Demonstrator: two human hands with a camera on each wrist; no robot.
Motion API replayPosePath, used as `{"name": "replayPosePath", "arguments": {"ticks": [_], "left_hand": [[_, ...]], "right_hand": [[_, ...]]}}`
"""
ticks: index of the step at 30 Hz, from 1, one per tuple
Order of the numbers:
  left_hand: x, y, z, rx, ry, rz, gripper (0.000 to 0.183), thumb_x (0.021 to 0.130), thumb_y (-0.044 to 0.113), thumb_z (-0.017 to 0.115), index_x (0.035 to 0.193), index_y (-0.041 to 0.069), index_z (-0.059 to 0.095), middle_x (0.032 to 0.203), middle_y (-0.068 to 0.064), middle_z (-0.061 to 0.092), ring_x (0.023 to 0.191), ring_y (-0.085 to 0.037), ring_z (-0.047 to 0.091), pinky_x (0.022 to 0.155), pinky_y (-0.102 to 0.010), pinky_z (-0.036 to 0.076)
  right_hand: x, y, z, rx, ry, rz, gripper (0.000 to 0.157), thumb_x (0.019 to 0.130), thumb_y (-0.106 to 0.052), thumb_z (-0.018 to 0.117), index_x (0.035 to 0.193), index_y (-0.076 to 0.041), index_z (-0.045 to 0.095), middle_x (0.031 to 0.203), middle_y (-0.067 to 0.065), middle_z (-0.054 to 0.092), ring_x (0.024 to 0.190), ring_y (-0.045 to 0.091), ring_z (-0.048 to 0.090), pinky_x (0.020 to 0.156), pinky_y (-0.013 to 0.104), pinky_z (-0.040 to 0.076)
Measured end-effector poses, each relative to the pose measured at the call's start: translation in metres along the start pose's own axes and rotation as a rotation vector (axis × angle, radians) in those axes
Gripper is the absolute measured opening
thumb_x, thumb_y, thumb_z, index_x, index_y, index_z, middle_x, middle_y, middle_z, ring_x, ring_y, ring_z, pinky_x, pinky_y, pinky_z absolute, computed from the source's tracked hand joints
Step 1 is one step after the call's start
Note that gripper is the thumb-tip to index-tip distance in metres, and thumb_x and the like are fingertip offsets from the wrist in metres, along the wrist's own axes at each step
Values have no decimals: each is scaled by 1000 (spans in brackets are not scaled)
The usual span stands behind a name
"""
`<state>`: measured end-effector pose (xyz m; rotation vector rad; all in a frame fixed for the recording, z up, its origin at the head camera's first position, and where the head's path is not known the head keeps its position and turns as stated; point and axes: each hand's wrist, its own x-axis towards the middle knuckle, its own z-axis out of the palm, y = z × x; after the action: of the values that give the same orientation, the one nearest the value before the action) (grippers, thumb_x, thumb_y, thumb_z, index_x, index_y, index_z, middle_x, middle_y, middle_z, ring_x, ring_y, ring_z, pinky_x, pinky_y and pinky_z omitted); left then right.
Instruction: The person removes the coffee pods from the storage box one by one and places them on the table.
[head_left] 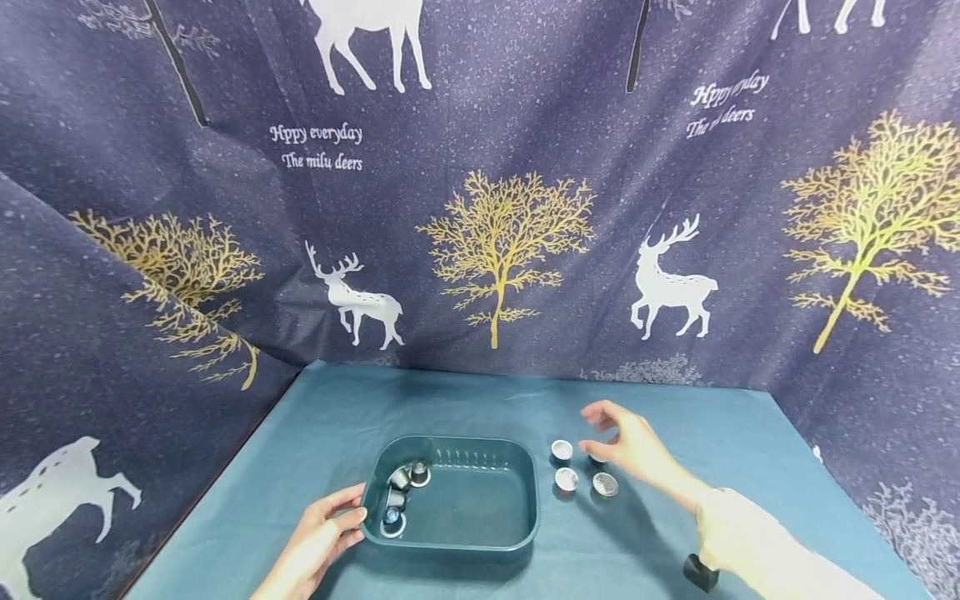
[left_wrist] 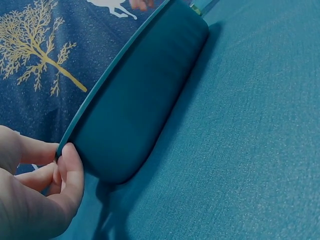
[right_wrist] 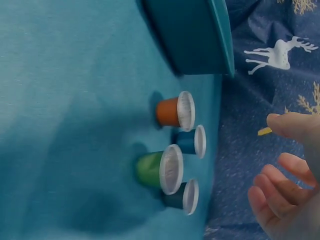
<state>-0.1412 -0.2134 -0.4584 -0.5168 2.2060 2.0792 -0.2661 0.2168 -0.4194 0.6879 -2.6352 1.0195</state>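
A dark blue printed curtain (head_left: 525,100) hung behind a teal-covered bench (head_left: 472,404).
White deer (head_left: 672,287) and golden trees (head_left: 498,283) patterned it; white lettering (head_left: 316,133) above one deer read "Hppy everyday The milu deers", and pale shrubs (head_left: 651,372) were printed low down, near the bench's back edge.

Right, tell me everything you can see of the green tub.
The tub is dark green, seemingly smooth plastic, rectangular with rounded corners, a thin rim and a row of short glints on its far inner wall. It sits open side up on the teal cloth. Capsules cluster along its left end, and the left hand pinches the rim there.
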Motion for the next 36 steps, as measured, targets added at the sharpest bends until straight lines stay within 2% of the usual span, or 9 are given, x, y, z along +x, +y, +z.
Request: {"name": "replayPosePath", "arguments": {"ticks": [4, 9, 14, 19, 24, 26, 32, 36], "left_hand": [[0, -1, -1, -3, -11, 3, 51, 92, 2, 60, 140, -9, 47, 113, -10, 54, 85, -11, 60, 68, -23, 55], [1, -2, -2, -8, -19, -4, 52, 92, 3, 60, 141, -9, 46, 113, -9, 54, 85, -11, 60, 69, -23, 55], [1, -2, -2, -8, -19, -11, 51, 92, 4, 60, 141, -8, 47, 112, -9, 55, 84, -11, 60, 69, -24, 55], [2, -1, -3, -10, -15, -10, 51, 92, 3, 60, 140, -8, 49, 113, -9, 54, 82, -11, 59, 68, -24, 55], [2, -2, -4, -10, -27, -9, 51, 93, 3, 60, 141, -8, 47, 113, -9, 53, 83, -11, 59, 69, -24, 55], [2, -2, -5, -8, -34, -11, 52, 93, 4, 60, 142, -8, 46, 113, -8, 53, 82, -10, 59, 69, -24, 55], [1, 0, -4, -9, -28, -17, 51, 92, 4, 61, 140, -7, 49, 114, -9, 54, 81, -11, 56, 70, -25, 55], [1, 1, -3, -6, -12, -16, 50, 91, 3, 61, 139, -7, 50, 116, -12, 55, 83, -14, 57, 70, -25, 55]], "right_hand": [[13, -12, -2, 22, -31, -24, 39, 82, -19, 80, 117, -14, 64, 107, 5, 69, 97, 28, 65, 73, 29, 55], [24, -23, 2, 41, -60, -54, 39, 83, -21, 80, 118, -12, 64, 110, 7, 69, 99, 30, 65, 75, 37, 57], [33, -32, 6, 76, -100, -64, 42, 83, -20, 80, 120, -15, 63, 112, 5, 68, 99, 25, 64, 76, 33, 58], [45, -43, 8, 149, -222, -115, 49, 85, -21, 77, 130, -20, 58, 120, 3, 66, 102, 20, 63, 79, 26, 57], [57, -52, 14, 164, -344, -169, 54, 87, -28, 76, 137, -25, 53, 126, 1, 64, 106, 18, 63, 82, 26, 56], [62, -56, 19, 170, -381, -188, 55, 88, -30, 75, 137, -26, 53, 127, 1, 64, 107, 19, 63, 83, 27, 56], [76, -71, 38, 213, -509, -232, 56, 89, -29, 74, 139, -26, 52, 128, 1, 64, 114, 23, 62, 90, 41, 56], [86, -81, 54, 225, -582, -266, 57, 88, -29, 74, 141, -24, 51, 130, 1, 63, 116, 22, 62, 93, 43, 55]]}}
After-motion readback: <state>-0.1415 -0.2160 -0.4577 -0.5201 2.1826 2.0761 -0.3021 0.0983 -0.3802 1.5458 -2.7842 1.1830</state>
